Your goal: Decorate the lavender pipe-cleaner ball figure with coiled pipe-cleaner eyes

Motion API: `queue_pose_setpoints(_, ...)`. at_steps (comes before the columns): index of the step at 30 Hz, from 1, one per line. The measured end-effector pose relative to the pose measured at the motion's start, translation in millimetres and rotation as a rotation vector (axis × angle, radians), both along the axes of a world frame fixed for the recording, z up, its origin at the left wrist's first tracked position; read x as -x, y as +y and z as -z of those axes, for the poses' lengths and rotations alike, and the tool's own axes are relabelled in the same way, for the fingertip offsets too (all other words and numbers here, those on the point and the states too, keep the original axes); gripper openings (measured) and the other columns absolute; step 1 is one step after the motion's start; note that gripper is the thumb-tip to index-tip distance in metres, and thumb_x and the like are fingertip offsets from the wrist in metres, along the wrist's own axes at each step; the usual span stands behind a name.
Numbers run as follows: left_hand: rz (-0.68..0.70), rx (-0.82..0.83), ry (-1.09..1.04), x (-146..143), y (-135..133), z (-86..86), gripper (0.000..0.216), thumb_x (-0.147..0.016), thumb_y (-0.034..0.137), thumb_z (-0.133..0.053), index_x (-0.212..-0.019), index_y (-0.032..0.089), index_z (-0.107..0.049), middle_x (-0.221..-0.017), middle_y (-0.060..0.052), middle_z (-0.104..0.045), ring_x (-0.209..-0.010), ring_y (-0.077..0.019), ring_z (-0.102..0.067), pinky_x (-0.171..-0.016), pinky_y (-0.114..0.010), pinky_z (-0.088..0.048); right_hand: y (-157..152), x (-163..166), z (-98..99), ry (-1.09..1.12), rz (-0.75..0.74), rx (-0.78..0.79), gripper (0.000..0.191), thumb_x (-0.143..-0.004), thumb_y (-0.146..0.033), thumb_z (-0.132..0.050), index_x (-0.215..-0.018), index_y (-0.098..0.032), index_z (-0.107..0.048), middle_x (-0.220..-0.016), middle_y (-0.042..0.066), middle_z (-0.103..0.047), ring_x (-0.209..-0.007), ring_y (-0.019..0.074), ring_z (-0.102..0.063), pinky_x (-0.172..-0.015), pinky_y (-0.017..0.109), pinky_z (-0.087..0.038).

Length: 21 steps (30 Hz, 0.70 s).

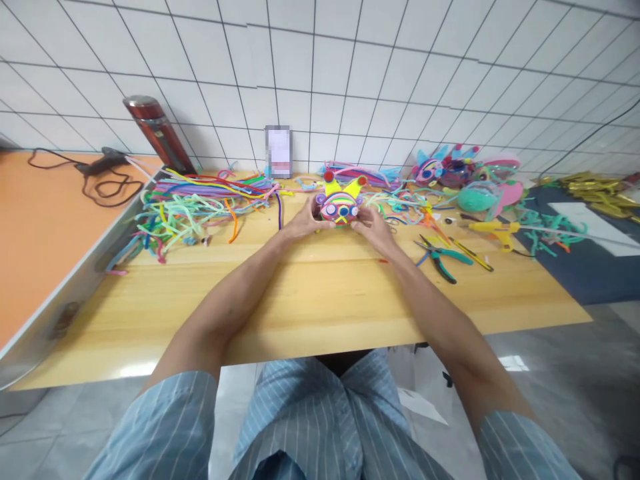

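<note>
A round pipe-cleaner mask (341, 205) with striped coils, two ring eyes and yellow points topped by red balls stands upright on the wooden table (320, 293). My left hand (306, 220) grips its left edge with curled fingers. My right hand (371, 225) grips its right edge the same way. Both forearms reach straight out over the table towards it.
A heap of loose pipe cleaners (195, 200) lies at the left. Pliers (443, 257) and a yellow glue gun (495, 230) lie at the right, near finished colourful pieces (465, 177). A red flask (159, 135) and a black cable (107, 177) sit at the back left.
</note>
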State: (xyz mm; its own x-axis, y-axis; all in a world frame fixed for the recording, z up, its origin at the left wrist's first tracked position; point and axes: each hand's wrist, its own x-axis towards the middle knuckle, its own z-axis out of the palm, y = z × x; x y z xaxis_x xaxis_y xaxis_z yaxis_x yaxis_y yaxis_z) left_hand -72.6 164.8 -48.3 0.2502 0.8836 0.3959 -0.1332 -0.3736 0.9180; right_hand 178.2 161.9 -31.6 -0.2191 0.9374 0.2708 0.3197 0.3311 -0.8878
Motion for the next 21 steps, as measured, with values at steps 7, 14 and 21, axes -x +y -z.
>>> queue_pose_setpoints(7, 0.027, -0.019, 0.014, 2, 6, 3.6, 0.08, -0.069, 0.056, -0.096, -0.132, 0.019, -0.062, -0.139, -0.015, -0.069, -0.13, -0.0315, -0.067, -0.118, -0.054, -0.051, 1, 13, 17.8, 0.016, -0.008, -0.052, 0.059, -0.08, -0.043, -0.078, -0.133, -0.022, -0.064, -0.131, 0.012, -0.076, -0.119, 0.0293, -0.073, -0.108, 0.052, -0.058)
queue_pose_setpoints(14, 0.051, -0.002, 0.009, 2, 3, 2.7, 0.073, -0.076, 0.055, -0.093, -0.132, 0.019, -0.064, -0.135, -0.013, -0.072, -0.127, -0.0308, -0.069, -0.116, -0.052, -0.053, -5, 14, 13.9, -0.041, 0.02, -0.106, 0.049, -0.085, -0.046, -0.074, -0.128, -0.025, -0.067, -0.132, 0.01, -0.074, -0.121, 0.029, -0.071, -0.107, 0.051, -0.059)
queue_pose_setpoints(21, 0.062, -0.005, 0.015, 4, 1, -1.0, 0.078, -0.073, 0.052, -0.096, -0.136, 0.019, -0.063, -0.14, -0.015, -0.07, -0.129, -0.0319, -0.068, -0.116, -0.053, -0.053, -8, 11, 9.5, -0.112, 0.008, -0.137, 0.051, -0.086, -0.045, -0.073, -0.132, -0.023, -0.065, -0.135, 0.014, -0.071, -0.123, 0.0313, -0.069, -0.106, 0.052, -0.059)
